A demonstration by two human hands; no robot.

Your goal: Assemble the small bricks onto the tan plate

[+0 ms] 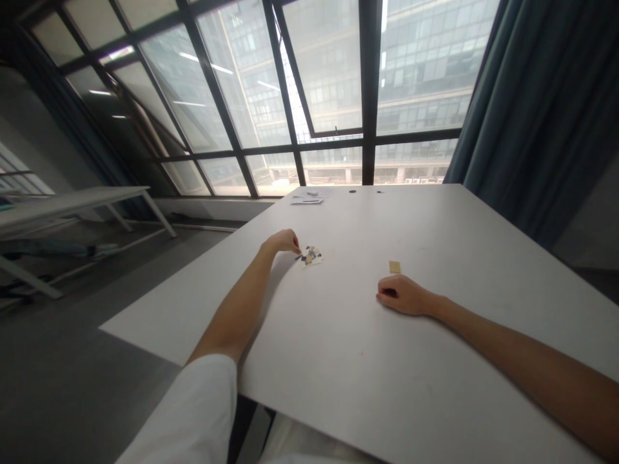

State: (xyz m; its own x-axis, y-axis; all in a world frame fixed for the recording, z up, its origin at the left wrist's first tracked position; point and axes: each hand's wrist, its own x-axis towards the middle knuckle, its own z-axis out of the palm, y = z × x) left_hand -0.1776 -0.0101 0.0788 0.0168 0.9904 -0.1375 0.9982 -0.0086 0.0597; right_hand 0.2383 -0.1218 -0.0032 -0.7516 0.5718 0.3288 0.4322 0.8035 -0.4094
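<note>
My left hand (281,240) reaches over the white table (338,322) with its thumb and fingers pinched together at the left edge of a small pile of loose pieces (312,256). The pieces are tan, dark, grey and white, too small to name. Whatever the pinch holds, I cannot make out. My right hand (403,295) rests on the tabletop, its fingers curled into a loose fist with a dark hollow and nothing visible in it. Just beyond its knuckles lies a small flat tan square (394,266) with a grid-like surface.
Papers (307,196) lie at the table's far left corner. A round dark spot (353,191) and a small dark item (380,192) are near the far edge. Windows (319,71) rise behind, a curtain (536,116) hangs at right, and another table (72,203) stands at left.
</note>
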